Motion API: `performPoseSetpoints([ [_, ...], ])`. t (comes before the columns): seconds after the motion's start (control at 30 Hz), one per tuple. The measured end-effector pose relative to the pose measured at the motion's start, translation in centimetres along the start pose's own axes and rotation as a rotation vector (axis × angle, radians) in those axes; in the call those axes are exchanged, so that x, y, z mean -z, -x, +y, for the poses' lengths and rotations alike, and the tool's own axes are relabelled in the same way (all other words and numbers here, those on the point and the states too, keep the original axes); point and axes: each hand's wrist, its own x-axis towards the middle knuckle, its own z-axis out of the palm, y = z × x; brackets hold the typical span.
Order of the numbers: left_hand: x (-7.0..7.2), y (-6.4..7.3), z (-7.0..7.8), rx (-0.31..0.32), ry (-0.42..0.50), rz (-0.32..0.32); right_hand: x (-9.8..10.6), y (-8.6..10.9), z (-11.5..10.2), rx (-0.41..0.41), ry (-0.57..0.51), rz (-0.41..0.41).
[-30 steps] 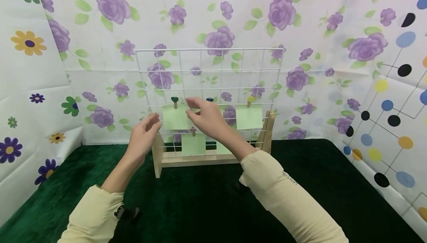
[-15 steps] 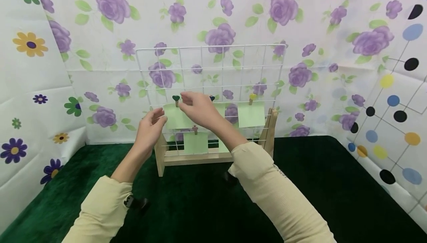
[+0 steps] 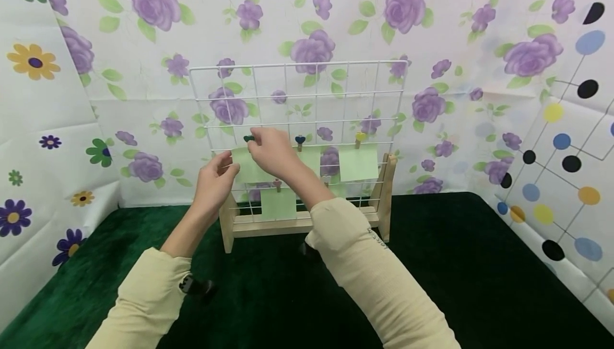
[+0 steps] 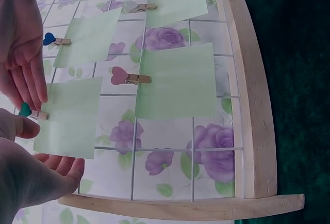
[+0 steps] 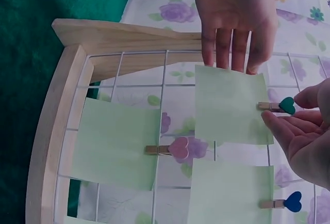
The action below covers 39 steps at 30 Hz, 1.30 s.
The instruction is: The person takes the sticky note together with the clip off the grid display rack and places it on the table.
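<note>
A green-heart clothespin (image 5: 287,105) clips a pale green paper (image 5: 232,105) to the left part of a white wire grid (image 3: 316,93). My right hand (image 3: 273,149) is at this clothespin, its thumb and a finger on either side of the heart and wooden body. My left hand (image 3: 214,184) is at the left edge of the same paper, fingers slightly bent. Its fingertips (image 4: 77,164) lie right at the paper's edge, and its thumb is near the corner by the clothespin. In the head view my right hand hides part of the green heart.
Other green papers hang on pegs with blue (image 3: 299,140), yellow (image 3: 360,137) and pink (image 4: 119,75) hearts. The grid stands in a wooden base (image 3: 273,228) on a dark green cloth (image 3: 268,295). Floral sheets (image 3: 446,8) stand behind and at the sides.
My right hand has moved left to the green-heart clothespin, uncovering the blue-heart one. My left hand has come right and up to the paper's edge. The head view has shifted slightly.
</note>
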Motion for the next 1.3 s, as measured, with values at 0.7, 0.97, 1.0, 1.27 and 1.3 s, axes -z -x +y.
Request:
performPoseSetpoints([
  [0.7, -1.0, -0.8, -0.2, -0.05, 0.107, 0.161, -0.9, -0.7, 0.3, 0.021, 0.159, 0.126],
  [0.97, -1.1, -1.3, 0.0, -0.048, 0.085, 0.177, -0.7, -1.1, 0.5, 0.06, 0.191, 0.124],
  [1.0, -1.2, -1.4, 0.0, -0.049, 0.082, 0.183, -0.7, -1.1, 0.6, 0.067, 0.19, 0.125],
  [1.27, -1.1, -1.5, 0.0, -0.067, 0.056, 0.238, -0.9, -1.2, 1.1, 0.136, 0.164, 0.14],
  [1.3, -1.1, -1.5, 0.0, -0.071, 0.055, 0.241, -0.9, -1.2, 1.2, 0.141, 0.165, 0.142],
])
